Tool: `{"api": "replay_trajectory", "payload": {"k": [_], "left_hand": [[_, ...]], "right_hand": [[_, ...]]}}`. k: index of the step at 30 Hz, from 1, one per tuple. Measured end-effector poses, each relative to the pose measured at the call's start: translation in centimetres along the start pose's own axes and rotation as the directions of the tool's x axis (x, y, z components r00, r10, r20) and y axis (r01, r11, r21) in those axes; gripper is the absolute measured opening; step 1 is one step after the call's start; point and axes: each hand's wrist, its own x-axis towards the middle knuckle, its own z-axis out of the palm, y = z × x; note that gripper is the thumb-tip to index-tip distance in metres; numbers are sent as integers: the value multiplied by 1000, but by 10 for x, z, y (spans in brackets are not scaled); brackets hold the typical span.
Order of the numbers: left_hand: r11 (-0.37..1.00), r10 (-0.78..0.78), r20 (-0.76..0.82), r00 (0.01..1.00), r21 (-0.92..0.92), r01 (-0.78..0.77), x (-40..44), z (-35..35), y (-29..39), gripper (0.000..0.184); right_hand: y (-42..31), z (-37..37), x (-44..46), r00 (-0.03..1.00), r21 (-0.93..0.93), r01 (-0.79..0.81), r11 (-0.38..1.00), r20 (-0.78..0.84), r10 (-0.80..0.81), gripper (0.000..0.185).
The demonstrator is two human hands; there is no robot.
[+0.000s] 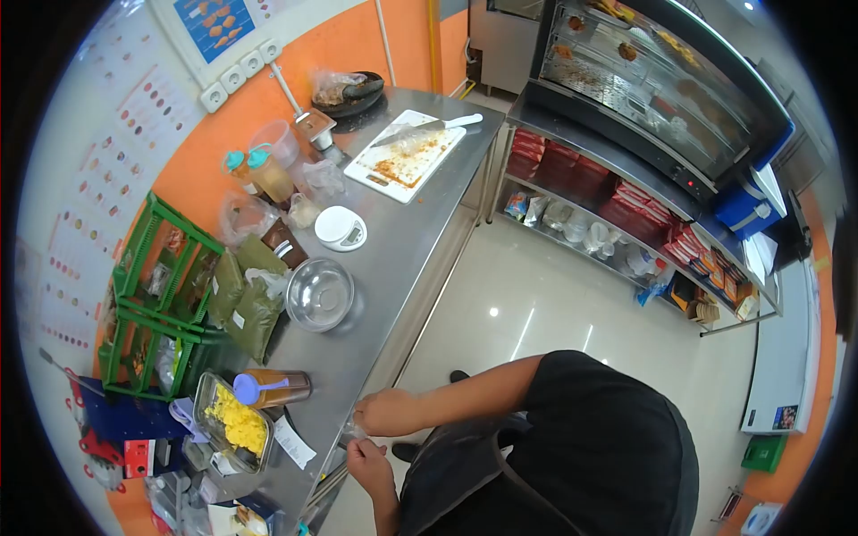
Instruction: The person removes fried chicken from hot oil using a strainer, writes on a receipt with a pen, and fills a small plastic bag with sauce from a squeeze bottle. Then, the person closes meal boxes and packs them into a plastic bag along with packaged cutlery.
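My right hand point(390, 413) is held at the front edge of the steel counter point(368, 353), with its fingers curled inward. Just below it in the head view, my left hand point(368, 461) is closed, thumb against fingers. A small pale or clear patch shows between the hands; I cannot make out what it is. Nearest on the counter are a paper slip point(293, 442), a jar of brown contents point(288, 389) with a purple lid or scoop, and a glass dish point(262, 456) of yellow shredded food. A clear bowl point(320, 295) stands farther along.
A knife point(427, 129) lies on a stained white cutting board point(407, 156). A white scale point(340, 229), green-filled bags point(255, 323), squeeze bottles point(270, 174) and green crates point(156, 304) line the wall side. Across the floor point(500, 277) stands a glass display cabinet point(652, 89) over stocked shelves.
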Motion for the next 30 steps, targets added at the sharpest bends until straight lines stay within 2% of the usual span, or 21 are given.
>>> {"api": "replay_trajectory", "payload": {"k": [2,5,7,8,9,10,11,13,14,16,17,19,20,22,23,24,25,26,27,29,30], "left_hand": [[985,-75,21,997,-152,77,4,-19,-3,15],[956,-85,-22,996,-283,75,15,-41,-22,13],[959,-21,13,1000,-283,24,24,-69,-36,15],[958,42,34,999,-284,-31,27,-84,-44,19],[956,37,34,999,-292,-26,28,-98,-46,19],[966,108,41,993,-240,-95,29,-112,-45,22],[968,177,48,983,-187,-165,30,-124,-42,25],[961,150,30,988,-239,-139,33,-146,-38,25],[958,220,48,974,-197,-207,37,-161,-42,26],[949,314,81,946,-15,-314,35,-188,-39,26],[932,328,96,940,130,-338,31,-201,-32,26],[940,320,114,940,87,-331,33,-213,-36,25],[896,411,81,908,147,-418,32,-218,-37,27],[787,575,118,809,192,-587,42,-230,-26,34],[723,648,179,741,163,-671,43,-236,-13,38],[733,636,174,752,170,-659,42,-243,-7,38],[782,590,287,755,31,-623,43,-248,-2,40],[822,550,398,735,-102,-560,45,-251,3,43],[828,542,390,744,-99,-551,46,-250,9,43],[646,613,377,694,266,-716,51,-249,18,42],[654,602,367,709,282,-702,59,-247,12,42]], "right_hand": [[-11,3,9,999,-58,32,998,34,-30,16],[-40,11,28,992,7,85,996,98,-85,17],[-70,12,40,955,20,-6,1000,297,0,20],[-83,15,46,952,16,-10,1000,306,5,20],[-96,20,53,960,-24,-162,986,226,163,22],[-109,26,60,939,-50,-312,949,138,316,24],[-122,33,68,938,-54,-311,949,146,316,24],[-145,47,82,953,-6,-292,956,-91,291,25],[-151,53,89,954,-3,-292,956,-76,291,25],[-151,62,106,935,250,-355,901,108,339,25],[-149,68,109,943,182,-332,925,66,326,25],[-169,79,112,932,93,-358,929,-29,361,27],[-186,75,114,903,58,-414,908,-103,418,28],[-185,83,118,944,226,-269,936,-130,303,27],[-184,77,119,948,232,-268,935,-113,299,27],[-184,68,122,920,304,-356,884,-51,388,26],[-183,61,126,882,362,-443,820,15,470,26],[-181,57,130,870,432,-455,779,28,493,25],[-179,52,134,871,432,-457,778,42,489,25],[-176,45,142,885,432,-465,773,219,410,28],[-166,48,144,888,438,-460,772,236,395,28]]}}
